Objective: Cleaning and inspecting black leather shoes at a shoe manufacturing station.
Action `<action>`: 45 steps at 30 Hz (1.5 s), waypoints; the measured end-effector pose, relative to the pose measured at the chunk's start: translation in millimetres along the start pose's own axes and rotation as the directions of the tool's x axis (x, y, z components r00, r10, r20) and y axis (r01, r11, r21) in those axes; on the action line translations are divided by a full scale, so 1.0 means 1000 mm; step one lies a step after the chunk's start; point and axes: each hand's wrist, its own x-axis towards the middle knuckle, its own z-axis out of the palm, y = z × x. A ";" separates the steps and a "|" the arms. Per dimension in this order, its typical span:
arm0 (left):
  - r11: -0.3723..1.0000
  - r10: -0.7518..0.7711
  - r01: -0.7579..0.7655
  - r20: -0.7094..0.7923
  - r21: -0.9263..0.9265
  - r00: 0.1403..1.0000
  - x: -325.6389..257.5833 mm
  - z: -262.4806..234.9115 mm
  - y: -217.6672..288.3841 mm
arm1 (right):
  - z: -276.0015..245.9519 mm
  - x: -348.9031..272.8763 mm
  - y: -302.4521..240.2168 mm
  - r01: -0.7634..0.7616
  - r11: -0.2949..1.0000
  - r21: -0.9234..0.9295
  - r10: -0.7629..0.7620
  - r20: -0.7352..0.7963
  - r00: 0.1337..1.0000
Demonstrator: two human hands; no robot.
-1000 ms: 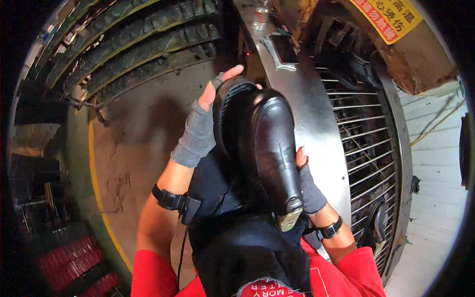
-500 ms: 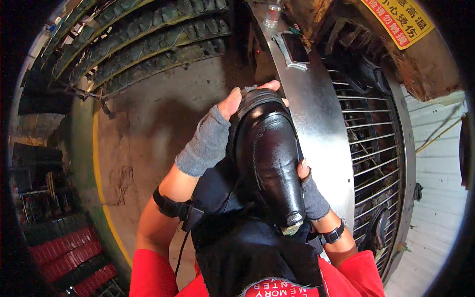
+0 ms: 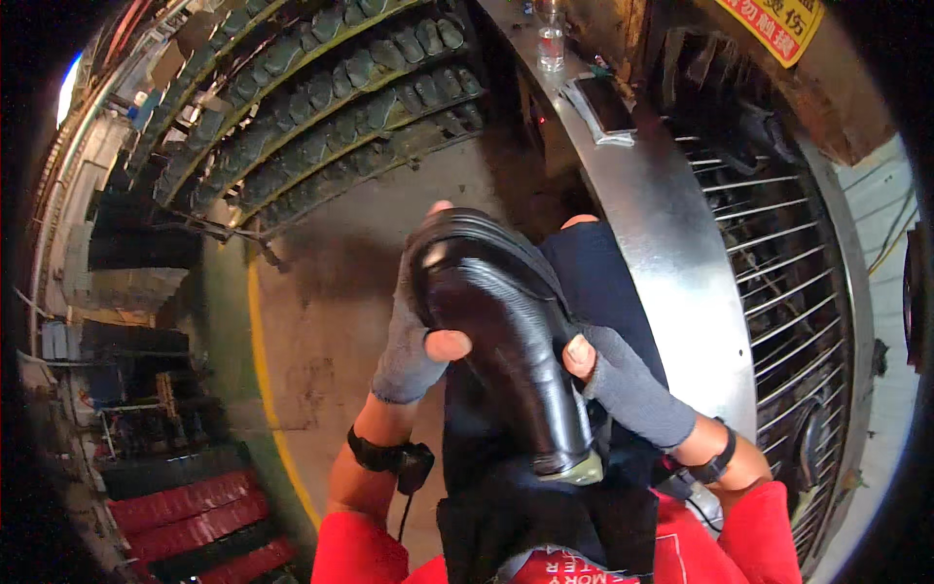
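Both hands clamp a glossy black shoe point(image 3: 506, 331) held over a dark apron point(image 3: 593, 292), the left hand point(image 3: 413, 336) gripping its toe end and the right hand point(image 3: 623, 384) its side, just left of a curved metal panel point(image 3: 662, 224).

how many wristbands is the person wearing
2: one black wristband on the left forearm, one on the right wrist. Both hands grip a black shoe.

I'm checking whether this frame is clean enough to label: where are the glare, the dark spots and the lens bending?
Head view: glossy highlights streak the black shoe held between the left hand and right hand; the curved metal panel shines bright; the left rim and corners fall to black; the shoe racks and metal grille bow with fisheye distortion.
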 end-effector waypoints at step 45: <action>0.789 0.018 0.086 -0.163 0.608 0.986 -0.006 0.083 0.020 | -0.079 -0.061 -0.016 -0.207 0.978 -0.014 0.203 -0.130 0.970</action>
